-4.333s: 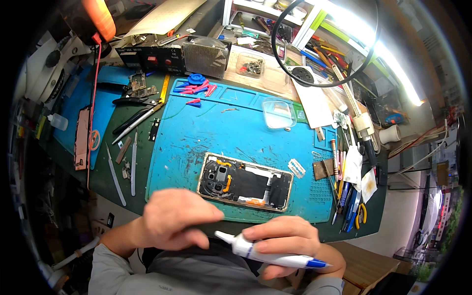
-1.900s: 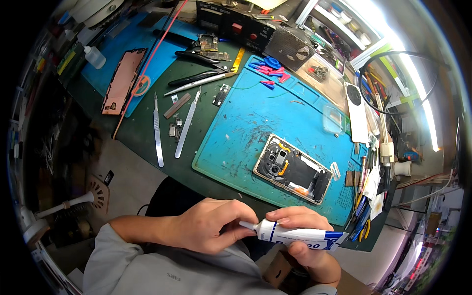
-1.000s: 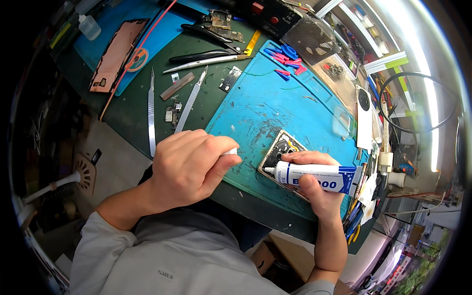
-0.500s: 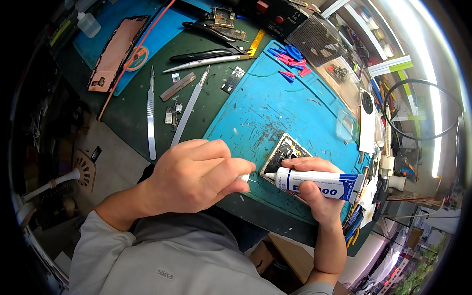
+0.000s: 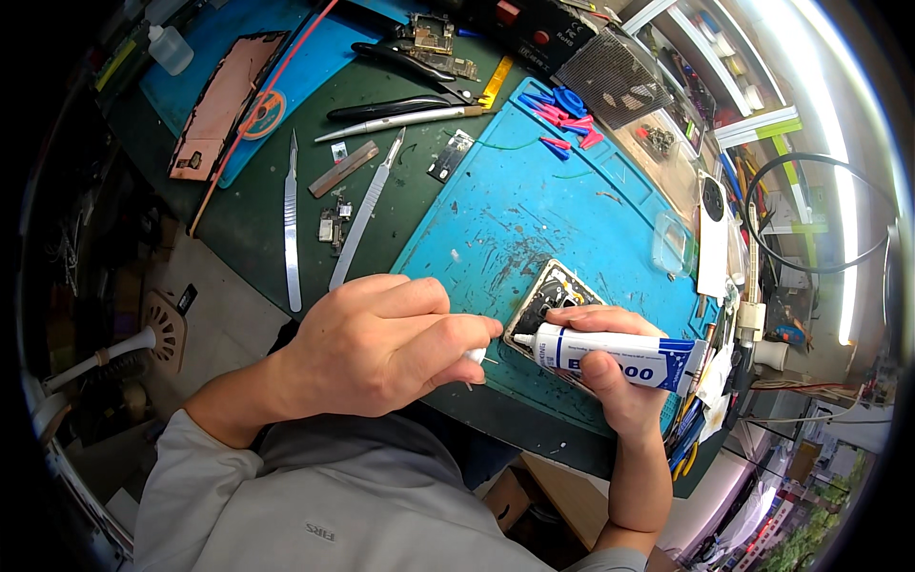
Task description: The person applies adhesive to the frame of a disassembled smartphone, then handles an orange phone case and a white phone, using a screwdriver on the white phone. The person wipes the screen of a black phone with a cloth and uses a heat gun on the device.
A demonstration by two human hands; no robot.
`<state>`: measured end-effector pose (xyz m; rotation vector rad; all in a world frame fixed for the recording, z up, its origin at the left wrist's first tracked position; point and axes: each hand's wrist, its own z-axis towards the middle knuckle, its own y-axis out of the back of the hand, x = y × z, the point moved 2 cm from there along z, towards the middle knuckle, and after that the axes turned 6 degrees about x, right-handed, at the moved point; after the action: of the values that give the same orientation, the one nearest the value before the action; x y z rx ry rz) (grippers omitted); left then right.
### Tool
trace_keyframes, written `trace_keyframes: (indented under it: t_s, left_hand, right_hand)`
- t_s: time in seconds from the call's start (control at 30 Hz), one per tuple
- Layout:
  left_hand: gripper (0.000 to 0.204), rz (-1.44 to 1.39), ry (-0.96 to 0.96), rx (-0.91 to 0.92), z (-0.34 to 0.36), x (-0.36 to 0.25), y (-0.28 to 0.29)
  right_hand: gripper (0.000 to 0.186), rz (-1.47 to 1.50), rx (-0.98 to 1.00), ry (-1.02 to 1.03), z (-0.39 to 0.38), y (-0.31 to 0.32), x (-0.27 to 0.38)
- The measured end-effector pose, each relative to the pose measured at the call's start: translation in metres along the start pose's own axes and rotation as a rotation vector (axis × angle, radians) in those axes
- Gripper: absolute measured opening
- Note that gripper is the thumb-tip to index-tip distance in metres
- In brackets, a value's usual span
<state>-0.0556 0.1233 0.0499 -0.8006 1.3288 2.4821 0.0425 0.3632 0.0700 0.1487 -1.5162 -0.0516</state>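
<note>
Head view. Bench lot, all places given from the blue mat (image 5: pixel 477 229).

Tube (image 5: pixel 610 345), white with blue end, one: above the near part of the mat, lying along the right hand (image 5: pixel 621 377), its fingers closed round it with the thumb on the near side. Nozzle bare, aimed left.

Cap (image 5: pixel 475 356), white, with a thin pin: at the near left corner of the mat, pinched in the fingers of the left hand (image 5: pixel 376 348), well short of the nozzle.

Phone (image 5: pixel 545 294), opened, black interior, pale frame: on the near part of the mat, beneath the tube (part-hidden by it and the right hand; whether the nozzle touches cannot be told).

Left of the mat, on the dark green surface (image 5: pixel 257 214): two scalpels (image 5: pixel 292 229), a flat bar (image 5: pixel 343 170), small metal parts (image 5: pixel 329 229). Further left of it: a pink panel (image 5: pixel 224 110) and a squeeze bottle (image 5: pixel 171 51).

On the far edge of the mat: blue and pink tips (image 5: pixel 577 125), in a heap. Toward its right edge: a clear box (image 5: pixel 672 245). Just right of it: a white cover (image 5: pixel 712 253), with a dark round fitting.
</note>
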Motion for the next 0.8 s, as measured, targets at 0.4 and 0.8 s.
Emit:
trace_keyframes:
  t_s: [0.4,0.8]
  left_hand:
    - [0.03,0.013,-0.002,-0.033,-0.0012,0.0004,-0.0005]
    - [0.03,0.011,0.002,-0.03,-0.0005,-0.0002,-0.0001]
  right_hand:
    - [0.03,0.003,-0.02,-0.01,0.0008,-0.0018,0.002]
    - [0.032,0.051,-0.055,-0.016,-0.0013,-0.0019,-0.0009]
